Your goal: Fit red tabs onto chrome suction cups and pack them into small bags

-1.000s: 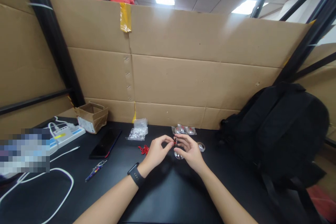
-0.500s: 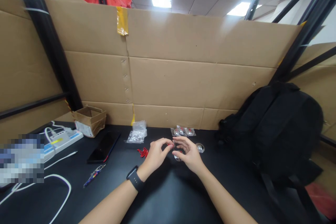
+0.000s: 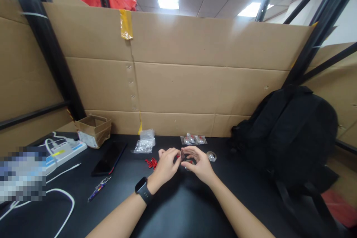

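Head view: two bare hands meet above the middle of a black tabletop [image 3: 178, 215], in front of a cardboard panel [image 3: 178, 85]
Small disc: the thin, dark round piece [image 3: 182, 155] is upright, nearly edge-on, between the two hands and off the table; fingers hide part of its outline
Left hand: [image 3: 166, 163] thumb and fingertips pinched close at the disc's left side, a speck of red showing there; what exactly they pinch cannot be told
Right hand: [image 3: 201, 164] curved in a C, thumb low and forefinger high, tips at the disc's edge, a narrow gap between
Near dome: a shiny round piece [image 3: 189, 165] on the table beneath the right hand, partly covered by its thumb
Far dome: a second shiny piece [image 3: 211, 156] just right of the right hand
Packets: clear sachets with round pieces and red bits [image 3: 194, 139], beyond the hands by the panel
Red cord: a tangled heap [image 3: 151, 163], its right end behind the left hand
Plastic bags: clear, crumpled [image 3: 145, 142], left of the packets
Left side: phone [image 3: 108, 159], keyring [image 3: 99, 189], open cardboard box [image 3: 94, 131], power strip [image 3: 68, 153] with its near end masked, white cable [image 3: 73, 203]
Right side: a bulky black backpack [image 3: 292, 141] fills the table's right part, well apart from the hands
Wrist: dark watch [image 3: 144, 190] on the left arm
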### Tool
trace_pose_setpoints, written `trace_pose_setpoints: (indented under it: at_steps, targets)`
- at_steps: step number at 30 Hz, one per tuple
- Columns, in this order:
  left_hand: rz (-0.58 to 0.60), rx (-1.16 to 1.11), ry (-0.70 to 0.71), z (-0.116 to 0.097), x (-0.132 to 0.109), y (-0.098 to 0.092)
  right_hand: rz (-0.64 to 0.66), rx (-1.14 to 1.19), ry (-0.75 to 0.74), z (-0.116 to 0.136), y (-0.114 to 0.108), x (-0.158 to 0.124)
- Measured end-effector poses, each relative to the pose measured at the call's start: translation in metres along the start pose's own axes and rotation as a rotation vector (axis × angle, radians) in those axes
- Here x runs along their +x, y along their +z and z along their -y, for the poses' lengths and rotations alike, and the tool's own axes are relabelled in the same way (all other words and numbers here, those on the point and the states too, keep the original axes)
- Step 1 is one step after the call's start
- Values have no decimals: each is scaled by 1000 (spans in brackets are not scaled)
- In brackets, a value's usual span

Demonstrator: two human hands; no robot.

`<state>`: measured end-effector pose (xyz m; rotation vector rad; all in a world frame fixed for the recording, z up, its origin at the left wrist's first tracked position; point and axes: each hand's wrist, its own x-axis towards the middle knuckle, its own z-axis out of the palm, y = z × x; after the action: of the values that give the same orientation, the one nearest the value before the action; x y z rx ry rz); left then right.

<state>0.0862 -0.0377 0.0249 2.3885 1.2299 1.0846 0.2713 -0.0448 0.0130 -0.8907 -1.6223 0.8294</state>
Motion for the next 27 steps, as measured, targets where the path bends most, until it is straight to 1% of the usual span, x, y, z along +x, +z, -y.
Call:
trace_pose_setpoints:
  at_steps: [6, 12, 15, 19, 21, 24, 27]
  targets:
    - [20, -92, -24, -1, 1, -4, -7, -36, 2, 0, -1, 0]
    - [50, -155, -54, -2, 2, -6, 5, -7, 24, 3, 0, -1]
    - [34, -160, -77, -2, 2, -4, -6, -18, 13, 3, 0, -1]
    - [-32, -154, -133, -1, 2, 0, -10, -17, -2, -1, 0, 0]
    - [-61, -156, -137, 0, 2, 1, -24, 10, 23, -3, 1, 0]
    - [-88, -145, -94, -1, 1, 1, -37, 74, 110, -2, 3, -1]
    - [-87, -148, -56, -4, 1, -1, -52, 129, 185, -1, 3, -1]
